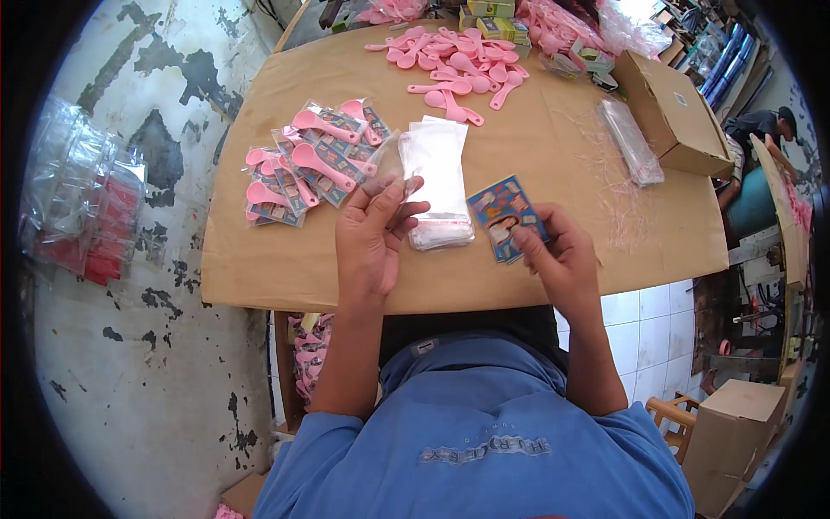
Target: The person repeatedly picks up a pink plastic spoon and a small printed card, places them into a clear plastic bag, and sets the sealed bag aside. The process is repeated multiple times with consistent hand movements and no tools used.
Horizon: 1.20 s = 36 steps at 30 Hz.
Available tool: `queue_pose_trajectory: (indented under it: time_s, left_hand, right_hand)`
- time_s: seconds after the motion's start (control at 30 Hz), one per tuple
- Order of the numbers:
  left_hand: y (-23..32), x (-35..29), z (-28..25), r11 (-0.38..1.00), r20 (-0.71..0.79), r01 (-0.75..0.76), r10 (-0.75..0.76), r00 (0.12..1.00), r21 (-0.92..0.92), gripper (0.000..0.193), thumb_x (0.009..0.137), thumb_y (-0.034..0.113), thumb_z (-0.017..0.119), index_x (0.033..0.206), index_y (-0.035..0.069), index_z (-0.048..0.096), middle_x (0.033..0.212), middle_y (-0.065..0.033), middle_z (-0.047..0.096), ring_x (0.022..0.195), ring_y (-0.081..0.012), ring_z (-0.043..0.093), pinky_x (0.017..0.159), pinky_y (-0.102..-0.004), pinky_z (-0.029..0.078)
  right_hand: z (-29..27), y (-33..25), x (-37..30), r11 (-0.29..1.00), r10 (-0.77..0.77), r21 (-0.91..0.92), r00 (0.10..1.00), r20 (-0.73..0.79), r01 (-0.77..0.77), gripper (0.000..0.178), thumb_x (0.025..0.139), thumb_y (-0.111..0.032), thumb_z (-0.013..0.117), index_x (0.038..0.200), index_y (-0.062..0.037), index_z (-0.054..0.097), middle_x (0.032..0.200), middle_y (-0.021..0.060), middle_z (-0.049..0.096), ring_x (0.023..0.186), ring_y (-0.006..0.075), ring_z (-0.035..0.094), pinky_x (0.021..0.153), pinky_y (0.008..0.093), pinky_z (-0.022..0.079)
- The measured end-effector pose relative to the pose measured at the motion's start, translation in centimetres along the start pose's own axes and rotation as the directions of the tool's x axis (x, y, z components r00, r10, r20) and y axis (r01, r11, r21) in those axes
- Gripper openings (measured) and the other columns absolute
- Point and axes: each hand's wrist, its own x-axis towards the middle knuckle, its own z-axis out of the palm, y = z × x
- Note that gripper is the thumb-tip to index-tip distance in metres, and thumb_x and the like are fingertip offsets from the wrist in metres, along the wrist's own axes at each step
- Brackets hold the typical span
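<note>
My left hand (377, 233) is raised over the table, thumb and fingertips closed on what looks like a clear plastic bag (393, 163), hard to see against the background. In my right hand (566, 258) is a small stack of blue printed cards (504, 212), gripped at the right edge with the thumb on top. Between the two hands lies a pile of clear plastic bags (438, 177). Left of my left hand, bagged pink spoons with cards (322, 163) are heaped together. Loose pink measuring spoons (462, 65) form a pile at the far side.
A brown paper-covered table (553, 147) spans the view. Toward the right are a clear plastic packet (630, 143) and an open cardboard box (674, 112). Plastic bags (82, 190) hang on the left wall. Another person (761, 130) sits at the far right.
</note>
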Motion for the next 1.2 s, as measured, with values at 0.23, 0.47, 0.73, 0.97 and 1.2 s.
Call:
queue_pose_trajectory:
  time_s: [0.23, 0.47, 0.73, 0.97, 1.2]
  left_hand:
    - [-1.1, -1.1, 1.8, 0.992, 0.057, -0.125, 0.123, 0.991, 0.032, 0.018, 0.1, 0.017, 0.069, 0.113, 0.004, 0.066, 0.108, -0.0175, 0.076, 0.086, -0.0173, 0.075, 0.068, -0.0228, 0.054]
    - [-2.4, -1.7, 2.5, 0.995, 0.061, -0.093, 0.094, 0.994, -0.023, 0.014, 0.101, 0.017, 0.069, 0.108, 0.004, 0.069, 0.106, -0.0104, 0.076, 0.085, -0.0085, 0.067, 0.067, -0.02, 0.048]
    - [-2.2, -1.5, 4.0, 0.998, 0.041, -0.062, 0.063, 0.997, -0.022, 0.015, 0.099, 0.016, 0.071, 0.106, 0.003, 0.072, 0.099, -0.0052, 0.074, 0.078, -0.0036, 0.06, 0.062, -0.0183, 0.042]
    - [-2.5, -1.0, 4.2, 0.993, 0.017, -0.117, 0.117, 0.993, -0.01, 0.014, 0.1, 0.014, 0.07, 0.108, 0.003, 0.071, 0.1, -0.0036, 0.072, 0.077, -0.0054, 0.061, 0.066, -0.0183, 0.047]
    - [-2.8, -1.4, 4.3, 0.993, 0.054, -0.112, 0.113, 0.992, -0.024, 0.016, 0.099, 0.012, 0.07, 0.11, 0.0, 0.071, 0.098, -0.0056, 0.072, 0.075, -0.0068, 0.061, 0.065, -0.0189, 0.048]
  right_hand:
    - [1.6, -1.3, -0.1, 0.993, 0.078, 0.084, 0.993, 0.092, -0.086, 0.022, 0.1, -0.019, 0.07, 0.112, -0.0013, 0.067, 0.084, -0.0023, 0.065, 0.067, 0.002, 0.053, 0.059, 0.0197, 0.043]
    - [2.7, -1.3, -0.2, 0.987, 0.041, 0.153, 0.996, 0.077, -0.052, 0.019, 0.102, -0.017, 0.067, 0.111, -0.0009, 0.065, 0.083, -0.0016, 0.063, 0.067, 0.0027, 0.055, 0.057, 0.019, 0.043]
    - [3.4, -1.4, -0.8, 0.968, 0.034, 0.251, 0.997, -0.067, -0.016, 0.014, 0.103, -0.012, 0.064, 0.108, 0.0002, 0.063, 0.086, 0.002, 0.065, 0.066, 0.0043, 0.059, 0.057, 0.0204, 0.049]
    - [3.5, -1.5, -1.3, 0.985, 0.05, 0.169, 0.998, -0.028, -0.045, 0.011, 0.103, -0.01, 0.063, 0.108, -0.0001, 0.063, 0.087, 0.0024, 0.065, 0.066, 0.0042, 0.059, 0.056, 0.0197, 0.049]
    - [4.4, -1.3, -0.3, 0.948, 0.017, 0.317, 0.994, -0.108, 0.018, 0.011, 0.103, -0.008, 0.063, 0.109, 0.0007, 0.061, 0.087, 0.0032, 0.065, 0.066, 0.0053, 0.06, 0.057, 0.02, 0.05]
